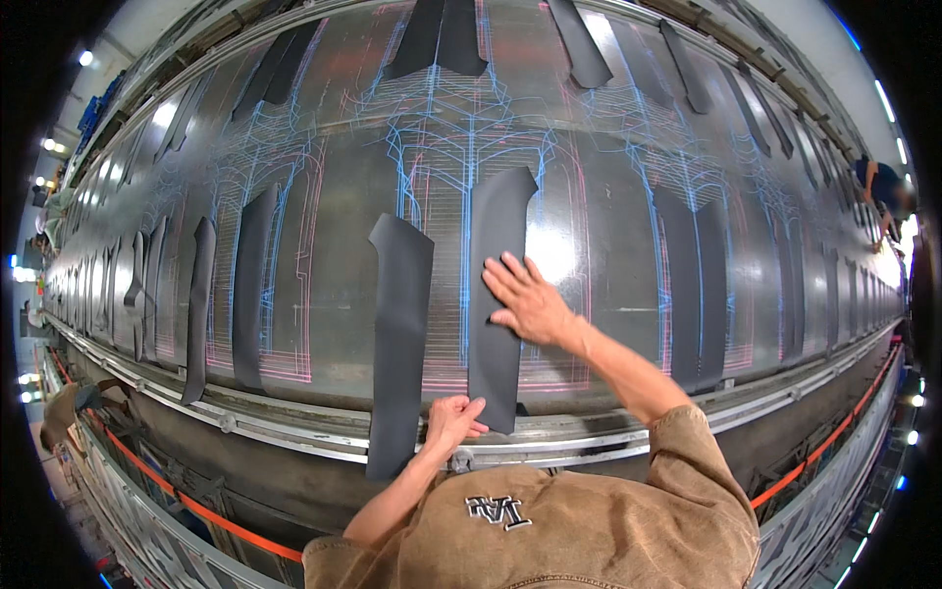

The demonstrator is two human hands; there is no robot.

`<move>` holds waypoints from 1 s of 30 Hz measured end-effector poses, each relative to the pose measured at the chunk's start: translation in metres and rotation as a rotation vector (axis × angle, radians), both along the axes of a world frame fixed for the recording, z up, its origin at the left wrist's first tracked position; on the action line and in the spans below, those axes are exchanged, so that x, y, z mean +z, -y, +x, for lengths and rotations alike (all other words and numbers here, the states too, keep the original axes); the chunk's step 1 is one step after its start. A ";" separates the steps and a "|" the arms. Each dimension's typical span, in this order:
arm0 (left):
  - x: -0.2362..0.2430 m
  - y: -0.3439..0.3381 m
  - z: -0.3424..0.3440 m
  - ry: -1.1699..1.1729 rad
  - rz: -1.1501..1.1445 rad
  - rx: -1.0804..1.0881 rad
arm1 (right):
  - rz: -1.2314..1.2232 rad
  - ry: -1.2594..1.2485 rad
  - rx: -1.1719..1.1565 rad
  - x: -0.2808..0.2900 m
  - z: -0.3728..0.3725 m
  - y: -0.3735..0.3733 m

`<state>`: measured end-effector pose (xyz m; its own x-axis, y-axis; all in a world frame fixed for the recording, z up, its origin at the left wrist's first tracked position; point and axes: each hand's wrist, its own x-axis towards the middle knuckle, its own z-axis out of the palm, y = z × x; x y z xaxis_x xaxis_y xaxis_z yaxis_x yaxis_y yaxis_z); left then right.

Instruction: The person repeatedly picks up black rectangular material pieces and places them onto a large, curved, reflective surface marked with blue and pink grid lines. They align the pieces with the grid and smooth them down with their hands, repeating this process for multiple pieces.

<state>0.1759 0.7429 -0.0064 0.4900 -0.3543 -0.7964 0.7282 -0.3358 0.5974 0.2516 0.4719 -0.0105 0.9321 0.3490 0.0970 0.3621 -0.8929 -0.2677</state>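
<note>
A long dark grey cut piece of sheet material (502, 216) lies on the line-marked table in front of me, its lower end reaching over the metal edge rail. My right hand (530, 302) rests flat on its middle, fingers spread. At its lower left corner, my left hand (451, 424) is closed, thumb and fingers at the piece's edge; the fingers' undersides are hidden. Just to the left lies a second dark grey piece (400, 334), apart at the top, its lower end hanging over the rail beside my left wrist.
The long grey table (339, 245) bears blue and pink pattern lines. Many similar strips lie along it, such as a pair (692, 285) at right and a strip (201, 309) at left. A metal rail (579, 437) borders the near edge. Another person (878, 191) works at the far right.
</note>
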 end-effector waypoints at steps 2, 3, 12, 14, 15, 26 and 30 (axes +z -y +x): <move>0.001 0.000 -0.001 -0.003 -0.007 0.058 | -0.109 0.080 0.044 -0.011 0.044 0.021; 0.000 0.000 -0.003 -0.016 -0.009 0.086 | -0.108 0.094 0.042 -0.013 0.066 0.030; 0.001 0.008 -0.009 0.020 0.083 0.055 | -0.075 0.171 -0.064 -0.028 0.138 0.043; -0.005 0.007 -0.011 0.038 0.074 0.056 | -0.077 0.123 -0.038 -0.029 0.113 0.035; -0.002 0.006 -0.012 0.015 0.076 0.059 | -0.078 0.100 -0.031 -0.024 0.092 0.028; 0.074 -0.027 0.021 0.791 0.444 0.000 | 0.165 -0.431 0.464 0.019 -0.147 -0.053; 0.059 -0.114 0.051 1.087 0.816 -0.139 | 0.485 -0.369 0.215 0.050 -0.154 -0.079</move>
